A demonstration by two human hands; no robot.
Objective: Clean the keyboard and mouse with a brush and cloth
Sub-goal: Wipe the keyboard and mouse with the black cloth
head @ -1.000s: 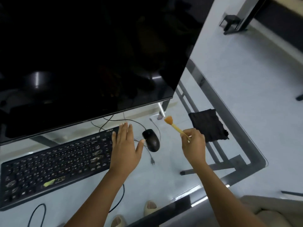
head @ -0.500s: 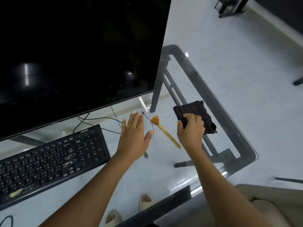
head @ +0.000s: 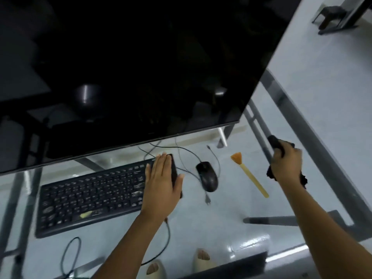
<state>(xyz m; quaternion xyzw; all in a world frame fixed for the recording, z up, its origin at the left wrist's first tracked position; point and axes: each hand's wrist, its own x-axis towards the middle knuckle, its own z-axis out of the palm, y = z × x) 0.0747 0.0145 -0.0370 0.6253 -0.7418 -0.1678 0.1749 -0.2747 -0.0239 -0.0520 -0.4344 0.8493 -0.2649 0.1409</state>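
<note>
The right hand [head: 285,165] grips the soft, floppy cloth [head: 272,142], bunched up. The left hand [head: 161,184] rests flat, fingers straight, on the hard keyboard [head: 90,194].

Open glass surface [head: 231,208] between black mouse [head: 207,176] and yellow-handled brush [head: 249,174]; loose black cables [head: 187,156] obstruct behind the mouse.
</note>
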